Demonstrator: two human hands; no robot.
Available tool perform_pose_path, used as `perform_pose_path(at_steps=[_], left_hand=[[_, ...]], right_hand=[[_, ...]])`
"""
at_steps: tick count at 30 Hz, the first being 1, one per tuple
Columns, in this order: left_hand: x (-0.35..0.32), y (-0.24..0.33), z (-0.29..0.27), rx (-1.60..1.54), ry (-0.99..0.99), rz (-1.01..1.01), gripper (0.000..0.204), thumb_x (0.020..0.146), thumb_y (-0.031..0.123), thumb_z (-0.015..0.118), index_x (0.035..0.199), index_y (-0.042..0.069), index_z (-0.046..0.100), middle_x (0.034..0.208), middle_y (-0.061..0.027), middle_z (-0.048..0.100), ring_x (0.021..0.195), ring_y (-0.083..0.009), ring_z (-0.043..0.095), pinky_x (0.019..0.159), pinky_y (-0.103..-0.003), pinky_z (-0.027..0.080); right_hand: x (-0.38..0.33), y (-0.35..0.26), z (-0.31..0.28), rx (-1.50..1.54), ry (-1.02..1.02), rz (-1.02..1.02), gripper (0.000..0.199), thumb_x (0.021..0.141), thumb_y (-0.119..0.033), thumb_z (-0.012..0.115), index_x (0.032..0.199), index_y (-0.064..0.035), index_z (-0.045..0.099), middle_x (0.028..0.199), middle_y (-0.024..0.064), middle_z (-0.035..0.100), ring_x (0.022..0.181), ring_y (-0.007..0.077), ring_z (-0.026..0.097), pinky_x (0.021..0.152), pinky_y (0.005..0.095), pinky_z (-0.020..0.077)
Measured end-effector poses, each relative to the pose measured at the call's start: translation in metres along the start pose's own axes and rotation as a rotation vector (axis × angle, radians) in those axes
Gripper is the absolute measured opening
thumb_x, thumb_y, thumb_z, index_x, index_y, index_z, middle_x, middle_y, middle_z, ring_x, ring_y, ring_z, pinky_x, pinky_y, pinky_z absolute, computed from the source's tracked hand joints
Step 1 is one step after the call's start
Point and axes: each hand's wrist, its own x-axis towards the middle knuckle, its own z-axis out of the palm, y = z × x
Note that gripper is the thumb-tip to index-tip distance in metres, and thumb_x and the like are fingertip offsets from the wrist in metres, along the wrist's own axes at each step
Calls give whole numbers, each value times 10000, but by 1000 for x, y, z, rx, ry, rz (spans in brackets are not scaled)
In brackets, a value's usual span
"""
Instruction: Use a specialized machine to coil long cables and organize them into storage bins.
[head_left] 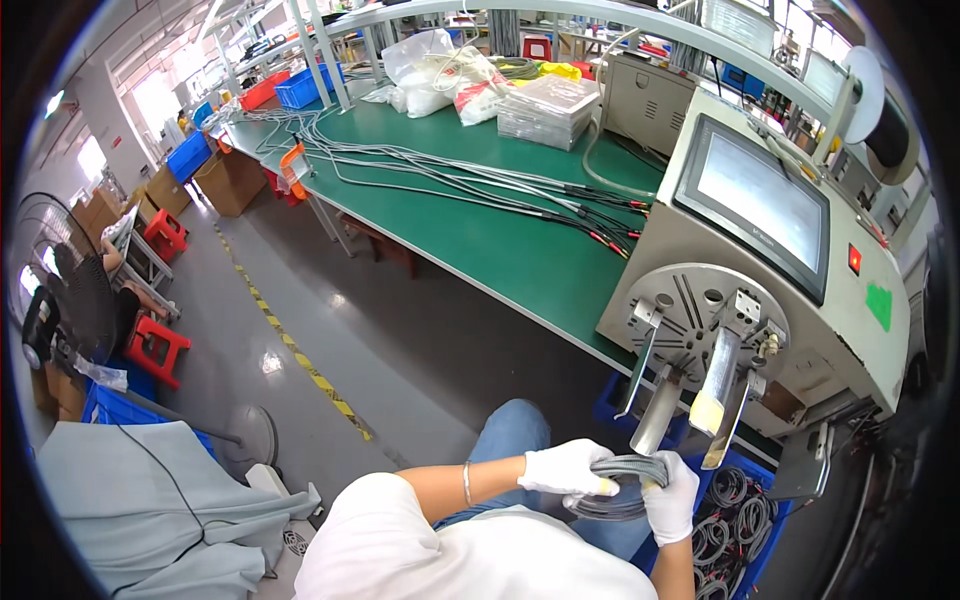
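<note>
Below the machine [838, 312] and its wheel [672, 318], the grey coil [612, 506] sits between gloved hands: the left hand [564, 468] clamps its upper left, the right hand [675, 502] its right end; hidden fingertips seem curled underneath.

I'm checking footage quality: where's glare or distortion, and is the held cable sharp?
Head view: reflections spot the gray floor, the control screen looks washed-out; head view: yellow-black tape bends, corners black out; head view: coiled gray cable looks fairly sharp.
</note>
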Motion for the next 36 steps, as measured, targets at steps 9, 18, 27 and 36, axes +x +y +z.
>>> perform_pose_path(at_steps=[9, 18, 27, 36], left_hand=[[34, -19, 0, 714, 428, 456, 160, 788, 182, 643, 848, 36, 618, 713, -210, 593, 674, -376, 603, 607, -406, 479], [57, -23, 19, 409, 392, 225, 120, 717, 29, 651, 829, -12, 650, 653, -124, 584, 635, -77, 502, 590, -287, 456], [80, 19, 55, 380, -101, 198, 165, 752, 76, 668, 896, 6, 628, 607, -31, 549, 566, -65, 477, 552, -252, 430], [110, 81, 126, 451, -270, -170, 108, 820, 103, 602, 874, 14, 633, 601, 6, 539, 459, -85, 520, 438, -237, 451]], right_hand=[[-4, 4, 4, 260, -401, 350, 177, 760, -141, 712, 773, -9, 596, 694, 18, 596, 639, 135, 557, 609, 289, 461], [-16, 18, -10, 442, -370, 372, 190, 822, -132, 691, 937, -15, 596, 755, -7, 550, 607, 65, 492, 566, 226, 422], [-22, 33, -80, 216, -213, -141, 444, 748, -255, 767, 1077, 1, 610, 840, 94, 641, 739, 190, 638, 675, 295, 495], [-30, 39, -108, -108, 307, -493, 113, 782, -106, 659, 720, -47, 583, 573, 82, 549, 469, 247, 546, 455, 327, 428]])
